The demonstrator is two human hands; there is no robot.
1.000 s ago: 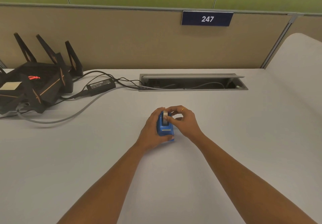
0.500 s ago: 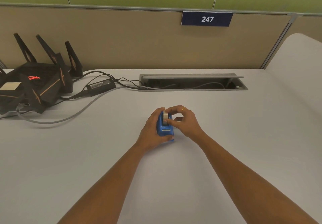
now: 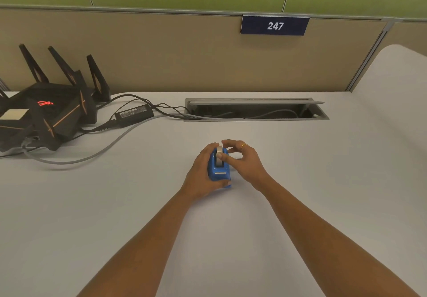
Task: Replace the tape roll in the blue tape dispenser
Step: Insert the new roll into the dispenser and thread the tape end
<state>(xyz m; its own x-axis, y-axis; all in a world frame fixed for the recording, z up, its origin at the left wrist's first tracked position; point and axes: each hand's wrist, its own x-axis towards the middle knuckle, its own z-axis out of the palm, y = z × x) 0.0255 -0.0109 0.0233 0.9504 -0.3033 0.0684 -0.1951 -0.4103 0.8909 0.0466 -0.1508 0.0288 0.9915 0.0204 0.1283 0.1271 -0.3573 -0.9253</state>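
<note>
Blue tape dispenser [image 3: 219,174] sits on the worktop [image 3: 138,204], left hand [image 3: 200,173] gripping its side, right hand [image 3: 245,161] pinching the tape roll [image 3: 219,161] on top.

Left forearm [image 3: 147,239] and right forearm [image 3: 323,232] are shown bare; a thin gold ring [image 3: 243,145] is worn on the right hand [image 3: 247,165].

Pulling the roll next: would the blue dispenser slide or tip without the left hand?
Likely slides: the blue dispenser looks small and light on the smooth desk. May tip, as the tape roll sits high. The left hand gripping it should prevent both.
</note>
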